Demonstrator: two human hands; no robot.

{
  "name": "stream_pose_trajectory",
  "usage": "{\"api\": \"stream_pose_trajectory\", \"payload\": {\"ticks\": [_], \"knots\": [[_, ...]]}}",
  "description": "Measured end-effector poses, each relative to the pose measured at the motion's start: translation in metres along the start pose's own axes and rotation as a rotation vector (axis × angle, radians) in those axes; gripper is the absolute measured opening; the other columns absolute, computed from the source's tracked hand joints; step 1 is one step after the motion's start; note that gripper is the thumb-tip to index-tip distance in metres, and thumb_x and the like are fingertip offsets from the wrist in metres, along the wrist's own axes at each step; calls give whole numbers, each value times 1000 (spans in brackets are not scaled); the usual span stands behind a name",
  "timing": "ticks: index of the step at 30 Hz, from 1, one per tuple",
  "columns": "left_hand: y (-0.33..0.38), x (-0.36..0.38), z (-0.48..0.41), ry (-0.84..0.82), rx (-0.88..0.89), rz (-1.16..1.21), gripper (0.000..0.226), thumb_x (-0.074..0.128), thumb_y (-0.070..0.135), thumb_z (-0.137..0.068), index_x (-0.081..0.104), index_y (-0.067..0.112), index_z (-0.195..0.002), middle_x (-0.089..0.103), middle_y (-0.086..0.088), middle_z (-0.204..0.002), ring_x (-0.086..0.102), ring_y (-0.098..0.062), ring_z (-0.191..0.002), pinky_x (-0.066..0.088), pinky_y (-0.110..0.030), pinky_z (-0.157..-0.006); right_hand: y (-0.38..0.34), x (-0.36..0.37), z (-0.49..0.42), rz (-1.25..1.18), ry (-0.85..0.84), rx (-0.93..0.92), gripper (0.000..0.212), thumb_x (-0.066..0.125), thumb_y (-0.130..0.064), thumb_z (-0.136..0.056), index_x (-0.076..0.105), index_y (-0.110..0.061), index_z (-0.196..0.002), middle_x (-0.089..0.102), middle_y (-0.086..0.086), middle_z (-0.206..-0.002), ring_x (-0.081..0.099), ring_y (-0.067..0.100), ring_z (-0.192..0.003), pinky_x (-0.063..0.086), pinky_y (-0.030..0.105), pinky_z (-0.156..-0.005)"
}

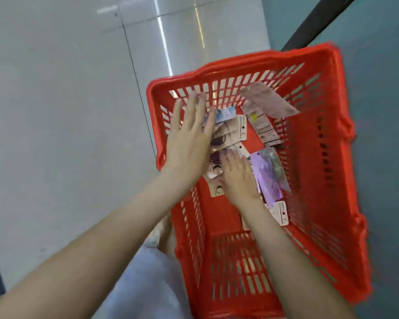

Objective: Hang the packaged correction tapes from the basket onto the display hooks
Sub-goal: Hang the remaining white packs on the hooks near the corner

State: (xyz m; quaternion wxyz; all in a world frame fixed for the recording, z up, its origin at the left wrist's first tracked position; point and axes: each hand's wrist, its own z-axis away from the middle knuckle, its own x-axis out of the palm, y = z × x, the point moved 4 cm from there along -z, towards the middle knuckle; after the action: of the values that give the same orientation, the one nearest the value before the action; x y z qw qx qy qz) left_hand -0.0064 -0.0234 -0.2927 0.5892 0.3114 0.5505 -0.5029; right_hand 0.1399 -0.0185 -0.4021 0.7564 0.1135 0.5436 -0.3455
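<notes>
A grey tiled floor (55,111) was seen beneath a red basket (318,192). The left hand (189,137) was held wide and flat, fingers straight, against the packaged correction tapes (234,131) scattered over the basket's bottom. The right hand (236,176) was laid on packages nearer the middle; whether anything was pinched could not be told. 1 purple package (268,176) was lying just beside it.
</notes>
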Motion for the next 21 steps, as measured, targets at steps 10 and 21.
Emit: {"api": "stream_pose_trajectory", "payload": {"ticks": [10, 21], "knots": [[-32, -4, 38, -23, -36, 105, 51, 48, 34, -88, 61, 4, -128, 61, -20, -128, 49, -40, -129, 13, -59, -117, 4, 29, -64, -13, -151, -141, 109, 97, -32, -28, 52, -19, -126, 39, 22, -145, 52, 35, -112, 53, 39, -78], [-67, 12, 52, 293, 601, 340, 28, 52, 29, -85, 59, 11, -65, 62, -5, -71, 62, -28, -72, 28, -42, -107, 1, 19, -67, 230, -122, -102, 103, 85, -39, -52, 39, -20, -142, 50, 10, -123, 48, 28, -109, 30, 43, -100]]}}
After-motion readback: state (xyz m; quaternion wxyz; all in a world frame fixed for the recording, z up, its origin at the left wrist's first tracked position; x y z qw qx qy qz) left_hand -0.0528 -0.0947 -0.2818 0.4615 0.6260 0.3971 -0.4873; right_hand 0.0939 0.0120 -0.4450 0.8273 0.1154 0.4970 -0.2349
